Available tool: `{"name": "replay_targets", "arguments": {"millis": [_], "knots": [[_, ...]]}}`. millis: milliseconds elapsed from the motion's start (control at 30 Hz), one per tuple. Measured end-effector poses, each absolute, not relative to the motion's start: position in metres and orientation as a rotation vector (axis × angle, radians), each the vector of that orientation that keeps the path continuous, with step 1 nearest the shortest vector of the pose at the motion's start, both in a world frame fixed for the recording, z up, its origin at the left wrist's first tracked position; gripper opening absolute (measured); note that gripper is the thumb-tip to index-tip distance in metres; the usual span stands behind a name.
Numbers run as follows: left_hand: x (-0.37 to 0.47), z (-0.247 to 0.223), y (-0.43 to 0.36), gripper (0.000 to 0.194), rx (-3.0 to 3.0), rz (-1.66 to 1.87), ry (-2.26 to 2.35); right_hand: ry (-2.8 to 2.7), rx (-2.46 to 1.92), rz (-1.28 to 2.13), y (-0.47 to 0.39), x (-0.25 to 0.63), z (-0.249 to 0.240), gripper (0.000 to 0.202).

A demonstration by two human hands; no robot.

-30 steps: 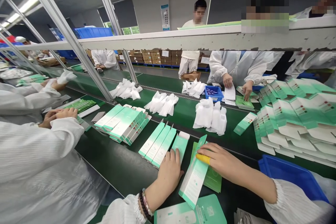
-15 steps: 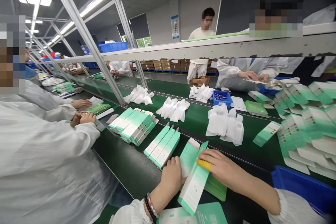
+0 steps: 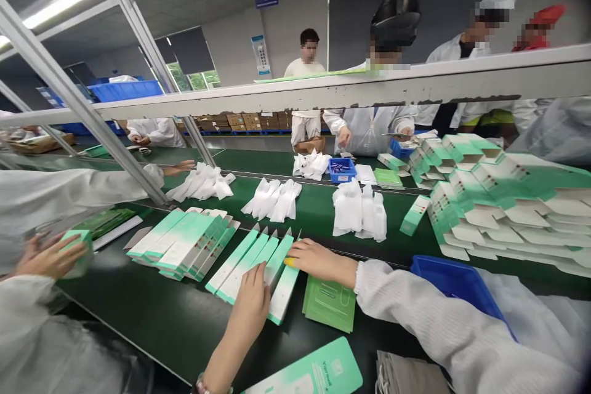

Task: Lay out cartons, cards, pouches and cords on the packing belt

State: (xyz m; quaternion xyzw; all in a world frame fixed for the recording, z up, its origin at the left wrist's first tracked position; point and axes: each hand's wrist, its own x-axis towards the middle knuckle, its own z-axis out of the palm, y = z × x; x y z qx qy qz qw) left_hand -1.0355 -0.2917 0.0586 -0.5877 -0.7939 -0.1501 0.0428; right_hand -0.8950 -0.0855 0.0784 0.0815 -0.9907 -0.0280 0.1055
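A tall green-and-white carton (image 3: 284, 289) lies at the right end of a row of similar cartons (image 3: 231, 261). At its far end, my right hand (image 3: 318, 258) grips the edge, with a yellow cover on one finger. My left hand (image 3: 252, 295) rests over the neighbouring carton, fingers laid on its top and thumb near the right-end carton. Below my right hand lies a stack of green printed leaflets (image 3: 329, 305). A green-and-white printed piece (image 3: 318, 369) is at the bottom edge, partly cut off by the frame.
A carton pile (image 3: 184, 240) sits left; more cartons (image 3: 489, 191) are stacked right. White pouches (image 3: 360, 212) lie along the green belt. A blue tray (image 3: 492, 305) stands by my right sleeve. Folded greyish cloth (image 3: 409, 375) lies in front. A co-worker's hand (image 3: 50, 258) holds a carton.
The carton in my hands has moved left and away from me, into the row of cartons. The leaflet stack is now uncovered. The view has turned right.
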Motion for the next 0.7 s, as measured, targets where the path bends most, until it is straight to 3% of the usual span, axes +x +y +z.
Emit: {"name": "replay_targets", "arguments": {"millis": [133, 200, 367, 633, 700], "knots": [[-1.028, 0.067, -0.336, 0.032, -1.874, -0.736, -2.347, -2.930, 0.252, -0.090, -0.086, -0.927, 0.066, 0.040], [-1.012, 0.068, -0.358, 0.033, -2.055, -0.612, -2.414, -2.926, 0.253, -0.076, -0.091, -0.937, 0.062, 0.042], [-0.987, 0.058, -0.385, 0.076, -2.386, -0.072, -2.708, -2.924, 0.179, -0.010, -0.102, -0.956, 0.057, 0.040], [-0.991, 0.070, -0.404, 0.080, -2.381, 0.152, -3.003, -2.980, 0.027, 0.271, -0.102, -0.928, 0.065, 0.033], [-0.995, 0.079, -0.412, 0.073, -2.332, 0.084, -3.037, -3.040, 0.118, 0.370, -0.105, -0.916, 0.062, 0.032]]}}
